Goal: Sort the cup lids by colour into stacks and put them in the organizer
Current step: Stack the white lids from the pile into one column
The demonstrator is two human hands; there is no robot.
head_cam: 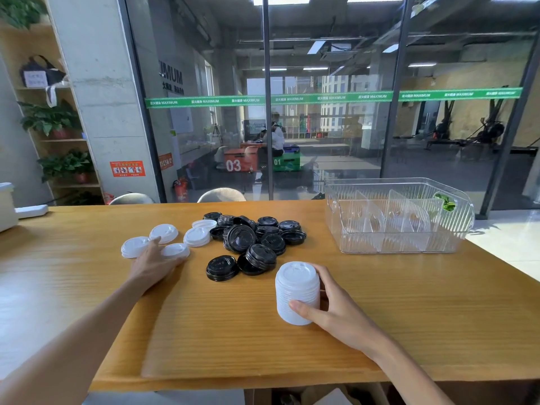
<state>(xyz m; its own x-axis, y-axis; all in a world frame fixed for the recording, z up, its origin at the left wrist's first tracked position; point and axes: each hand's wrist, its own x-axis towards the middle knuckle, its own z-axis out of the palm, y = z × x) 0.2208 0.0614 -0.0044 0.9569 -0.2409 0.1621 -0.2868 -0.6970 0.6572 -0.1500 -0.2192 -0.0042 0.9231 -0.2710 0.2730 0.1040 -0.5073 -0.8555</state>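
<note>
Fingers and thumb of the right hand (330,302) curl round a tall stack of white lids (297,293), which stands upright on the wooden table (409,302) near its front edge, the thumb pressed low on the stack's near side; the left hand (155,263) reaches out flat over the table's left part, its fingers stretched forward and resting among three loose white lids (163,232), touching them but gripping none that can be seen; two more white lids (197,236) lie just beyond, beside the black heap; the pile of black lids (254,236) sits in the middle of the table, some overlapping, some tipped on edge, with one single black lid (222,268) lying a little apart at the near left of the heap; the clear plastic organizer (464,226) stands at the far right of the table, well apart from both hands, its upright dividers (409,211) marking off compartments that hold no lids; behind the table runs a glass wall (321,83) with a green strip across it.
</note>
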